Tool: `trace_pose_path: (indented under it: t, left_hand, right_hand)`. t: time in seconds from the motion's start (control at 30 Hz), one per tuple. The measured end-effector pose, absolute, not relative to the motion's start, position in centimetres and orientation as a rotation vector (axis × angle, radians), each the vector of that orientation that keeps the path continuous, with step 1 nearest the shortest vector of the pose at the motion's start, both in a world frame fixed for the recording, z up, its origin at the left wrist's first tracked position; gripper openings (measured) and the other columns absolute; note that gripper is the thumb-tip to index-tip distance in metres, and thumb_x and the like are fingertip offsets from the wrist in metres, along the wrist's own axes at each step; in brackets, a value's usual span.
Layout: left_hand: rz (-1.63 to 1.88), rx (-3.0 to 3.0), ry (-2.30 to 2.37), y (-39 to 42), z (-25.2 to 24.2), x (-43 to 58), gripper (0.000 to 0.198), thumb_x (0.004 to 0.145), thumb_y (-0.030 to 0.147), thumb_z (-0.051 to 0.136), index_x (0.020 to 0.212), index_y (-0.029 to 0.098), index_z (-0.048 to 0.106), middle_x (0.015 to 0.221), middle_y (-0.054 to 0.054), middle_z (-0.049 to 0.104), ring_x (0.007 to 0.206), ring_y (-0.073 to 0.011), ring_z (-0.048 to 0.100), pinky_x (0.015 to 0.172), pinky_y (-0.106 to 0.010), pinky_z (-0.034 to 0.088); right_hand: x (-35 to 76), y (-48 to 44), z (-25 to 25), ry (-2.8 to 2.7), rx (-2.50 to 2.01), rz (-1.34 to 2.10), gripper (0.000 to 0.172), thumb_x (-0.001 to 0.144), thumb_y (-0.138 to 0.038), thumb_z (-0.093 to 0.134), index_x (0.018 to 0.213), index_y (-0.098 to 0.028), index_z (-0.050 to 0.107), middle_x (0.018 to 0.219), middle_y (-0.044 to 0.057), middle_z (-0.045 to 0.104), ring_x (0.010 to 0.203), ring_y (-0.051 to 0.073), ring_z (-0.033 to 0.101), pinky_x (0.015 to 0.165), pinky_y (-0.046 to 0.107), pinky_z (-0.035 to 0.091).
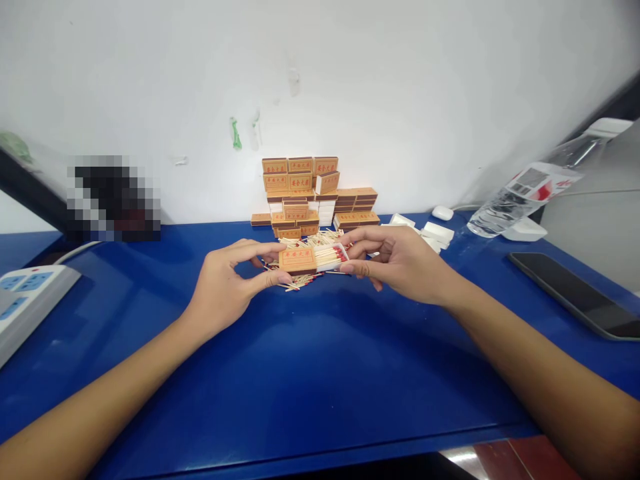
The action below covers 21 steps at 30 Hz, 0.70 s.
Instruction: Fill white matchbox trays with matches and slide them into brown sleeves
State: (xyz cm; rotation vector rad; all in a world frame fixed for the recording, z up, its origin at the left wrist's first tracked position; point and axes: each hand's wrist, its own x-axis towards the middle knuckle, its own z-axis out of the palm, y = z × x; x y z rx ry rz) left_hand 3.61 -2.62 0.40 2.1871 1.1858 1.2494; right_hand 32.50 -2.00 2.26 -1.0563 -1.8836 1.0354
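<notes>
Blue table (310, 393) against a white wall (380, 100). Remotely, I see the matchbox (295, 260) span my left grip (225, 277), pinching the sleeve (298, 257), and my right grip (405, 263), pinching the drawn-out tray (329, 266) — held nearly level, I judge, so its red-tipped matches (331, 255) stay put. Between and beyond the grips lie loose matches (326, 236); farther back — stacked matchboxes (300, 181).

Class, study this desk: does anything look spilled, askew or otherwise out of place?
Yes: loose matches lie scattered on the blue table rather than boxed. An angled matchbox near the top of the matchbox stack also looks askew, turned out of line with the rest.
</notes>
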Motion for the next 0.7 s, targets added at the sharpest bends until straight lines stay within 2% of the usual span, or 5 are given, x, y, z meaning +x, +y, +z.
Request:
trace_pose_path:
  t: [0.23,0.4,0.57,0.7]
  left_hand:
    - [1.239,2.126,1.209,-3.1,0.3,4.0,0.038,0.078,0.042,0.09,0.112,0.026,0.083,0.099,-0.004,0.081,0.081,-0.0181,0.07,0.079,-0.032,0.059]
    - [1.225,2.112,1.204,-3.6,0.3,4.6,0.036,0.081,0.042,0.088,0.113,0.028,0.083,0.092,-0.002,0.08,0.077,-0.0177,0.07,0.078,-0.032,0.059]
    - [1.275,2.137,1.297,-4.0,0.4,4.8,0.035,0.082,0.037,0.088,0.115,0.028,0.082,0.095,-0.002,0.08,0.078,-0.0168,0.069,0.079,-0.031,0.059]
    - [1.344,2.135,1.37,-4.0,0.3,4.8,0.036,0.081,0.035,0.088,0.115,0.027,0.082,0.095,-0.002,0.08,0.079,-0.0165,0.069,0.08,-0.031,0.059]
  right_hand:
    - [32.0,-2.4,2.3,-1.848,-1.015,1.072,0.039,0.084,-0.04,0.083,0.117,-0.02,0.076,0.082,0.002,0.078,0.049,0.009,0.057,0.041,0.024,0.05]
    - [30.1,-3.8,1.1,-1.711,-1.06,1.133,0.042,0.083,-0.042,0.084,0.117,-0.019,0.075,0.082,0.002,0.078,0.051,0.011,0.06,0.042,0.025,0.052]
    - [28.8,-4.8,0.5,-1.601,-1.07,1.143,0.063,0.087,-0.043,0.08,0.142,-0.02,0.061,0.104,0.008,0.079,0.069,0.016,0.068,0.043,0.025,0.054]
    - [28.2,-5.5,0.6,-1.608,-1.055,1.043,0.052,0.091,-0.042,0.074,0.137,-0.019,0.065,0.114,0.011,0.077,0.081,0.018,0.07,0.048,0.025,0.055]
